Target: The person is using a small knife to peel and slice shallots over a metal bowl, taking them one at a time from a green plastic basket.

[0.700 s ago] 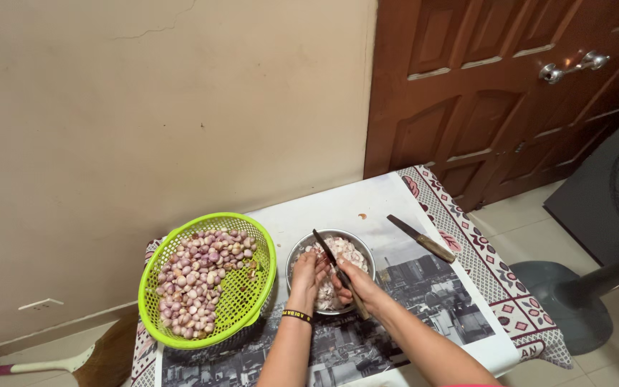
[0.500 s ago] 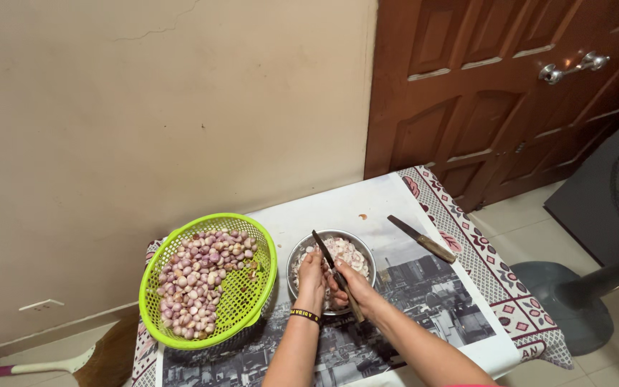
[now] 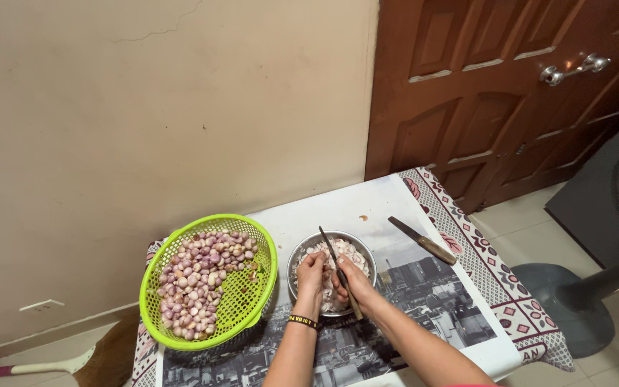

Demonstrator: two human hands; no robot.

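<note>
- Over the metal bowl (image 3: 332, 272) in the middle of the worktop (image 3: 338, 208), both our hands sit close together, nearly touching.
- Our right hand (image 3: 350, 281) is wrapped around a knife (image 3: 339, 271), blade pointing up and away from us across the bowl.
- Our left hand (image 3: 311, 271) is pinched narrow on something small at the blade; can't really tell what, it's hidden by the fingers.
- That bowl holds pale peeled pieces.
- Just left of it, nearly touching, is a lime green basket (image 3: 248, 301) full of small purple shallots (image 3: 198, 283).
- A second knife with a wooden handle (image 3: 423, 241) lies loose to the right of the bowl, near the patterned cloth edge (image 3: 496, 279).
- Brown door (image 3: 496, 93) behind, fan base (image 3: 564, 304) on the floor.
</note>
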